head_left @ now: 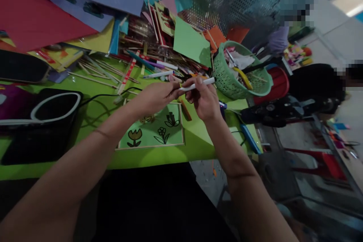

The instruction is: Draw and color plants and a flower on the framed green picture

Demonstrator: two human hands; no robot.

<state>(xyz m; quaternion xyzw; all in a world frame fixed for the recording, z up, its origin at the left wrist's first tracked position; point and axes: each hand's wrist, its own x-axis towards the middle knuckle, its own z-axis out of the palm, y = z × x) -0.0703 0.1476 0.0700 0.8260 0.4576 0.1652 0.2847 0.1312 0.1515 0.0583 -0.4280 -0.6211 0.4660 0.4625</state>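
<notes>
A white marker point(210, 81) with a dark end lies across my two hands, above the far edge of a green picture card. My right hand point(206, 100) is closed around its barrel. With its fingertips pinched, my left hand point(159, 98) grips the marker's other end, where a bit of yellow shows. Below them, the green card point(147, 136) has thin sticks along its edges and black-outlined flowers on it. One tulip point(135, 135) is coloured brownish yellow. My left hand and forearm hide the card's upper left part.
Behind my hands lie loose markers point(159, 74) and a pile of thin wooden sticks point(99, 70). A green basket point(227, 83) of tools stands at right. A dark case point(42, 128) with a pale cable loop lies at left. Another person sits point(320, 83) at far right.
</notes>
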